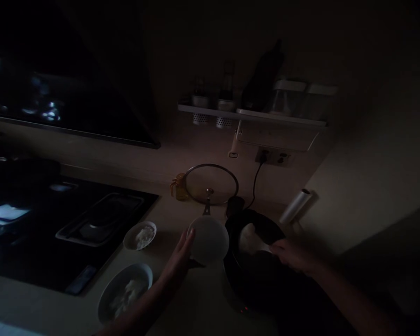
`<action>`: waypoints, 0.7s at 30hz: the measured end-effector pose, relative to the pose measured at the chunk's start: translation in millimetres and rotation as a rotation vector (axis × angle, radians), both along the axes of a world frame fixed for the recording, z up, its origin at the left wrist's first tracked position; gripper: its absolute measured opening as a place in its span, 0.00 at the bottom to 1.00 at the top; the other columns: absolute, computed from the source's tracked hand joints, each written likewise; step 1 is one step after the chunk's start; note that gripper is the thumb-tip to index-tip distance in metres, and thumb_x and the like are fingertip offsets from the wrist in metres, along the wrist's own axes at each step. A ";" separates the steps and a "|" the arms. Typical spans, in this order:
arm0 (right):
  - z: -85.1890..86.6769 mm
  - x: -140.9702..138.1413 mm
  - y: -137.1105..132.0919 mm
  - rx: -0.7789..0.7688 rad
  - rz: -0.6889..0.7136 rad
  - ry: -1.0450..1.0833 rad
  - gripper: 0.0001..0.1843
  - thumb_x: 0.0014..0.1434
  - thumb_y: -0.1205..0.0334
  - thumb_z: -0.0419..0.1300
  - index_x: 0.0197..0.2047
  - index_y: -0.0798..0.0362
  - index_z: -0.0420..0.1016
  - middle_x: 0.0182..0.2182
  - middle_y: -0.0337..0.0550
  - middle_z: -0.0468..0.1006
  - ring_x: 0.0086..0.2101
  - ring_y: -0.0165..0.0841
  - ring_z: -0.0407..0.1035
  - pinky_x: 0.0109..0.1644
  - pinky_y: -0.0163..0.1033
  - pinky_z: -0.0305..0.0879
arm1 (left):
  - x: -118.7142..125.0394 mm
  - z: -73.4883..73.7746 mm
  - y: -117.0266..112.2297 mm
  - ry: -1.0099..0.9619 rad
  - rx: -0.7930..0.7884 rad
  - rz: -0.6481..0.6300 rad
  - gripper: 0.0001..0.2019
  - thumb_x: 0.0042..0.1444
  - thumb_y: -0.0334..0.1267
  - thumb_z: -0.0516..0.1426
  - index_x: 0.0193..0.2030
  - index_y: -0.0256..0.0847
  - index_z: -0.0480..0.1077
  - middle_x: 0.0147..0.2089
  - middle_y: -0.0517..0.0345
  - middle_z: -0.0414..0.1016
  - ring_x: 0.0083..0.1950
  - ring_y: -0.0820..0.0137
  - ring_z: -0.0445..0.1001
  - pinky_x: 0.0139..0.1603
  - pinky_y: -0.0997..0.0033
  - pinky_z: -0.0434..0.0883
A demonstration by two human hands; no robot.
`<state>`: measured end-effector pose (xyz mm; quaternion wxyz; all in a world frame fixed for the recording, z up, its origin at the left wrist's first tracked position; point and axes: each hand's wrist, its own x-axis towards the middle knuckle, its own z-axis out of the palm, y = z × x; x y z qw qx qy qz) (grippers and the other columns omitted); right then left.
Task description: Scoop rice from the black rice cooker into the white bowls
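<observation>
My left hand (180, 254) grips the rim of a pale bowl (210, 240), thumb on top and fingers underneath. The bowl is tilted beside a dark, round pot (233, 266) with small red lights on its front. My right hand (289, 254) is closed around the handle of a pale, broad-ended rice paddle (250, 238), whose head is over the pot's opening. Darkness hides the pot's contents. Left of my left hand stand a small bowl (129, 241) with white food, perhaps rice, and a larger bowl (105, 291) with pale pieces, partly covered by my forearm.
A glass lid (224, 179) leans on the wall near an amber jug (180, 187). The black cooktop (73, 247) is at left, beneath a range hood (108, 93). A wall shelf (210, 112) holds jars above a plugged-in cord (255, 182). A white roll (296, 205) stands at right.
</observation>
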<state>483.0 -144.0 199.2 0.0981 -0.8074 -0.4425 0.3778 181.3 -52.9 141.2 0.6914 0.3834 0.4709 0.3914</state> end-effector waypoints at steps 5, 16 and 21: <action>34.3 11.9 -17.5 0.133 -0.098 0.074 0.18 0.61 0.47 0.49 0.31 0.52 0.68 0.14 0.27 0.52 0.15 0.23 0.44 0.20 0.33 0.40 | 14.2 27.4 -2.3 -0.033 0.050 -0.019 0.37 0.54 0.63 0.55 0.66 0.47 0.60 0.73 0.45 0.52 0.69 0.43 0.57 0.37 0.61 0.82; 84.5 -98.4 -14.2 0.346 0.469 -0.948 0.16 0.67 0.59 0.48 0.32 0.51 0.73 0.25 0.44 0.79 0.26 0.35 0.74 0.25 0.37 0.45 | 36.9 44.1 -23.0 -0.138 0.069 -0.122 0.37 0.55 0.67 0.50 0.63 0.46 0.63 0.68 0.42 0.61 0.64 0.44 0.65 0.33 0.60 0.82; 79.3 -116.3 -23.4 0.379 0.585 -1.083 0.12 0.67 0.66 0.49 0.34 0.52 0.71 0.22 0.42 0.78 0.24 0.35 0.75 0.23 0.37 0.44 | 32.0 24.6 -20.3 -0.205 -0.008 -0.134 0.39 0.54 0.67 0.50 0.67 0.48 0.59 0.73 0.44 0.54 0.69 0.41 0.58 0.39 0.54 0.81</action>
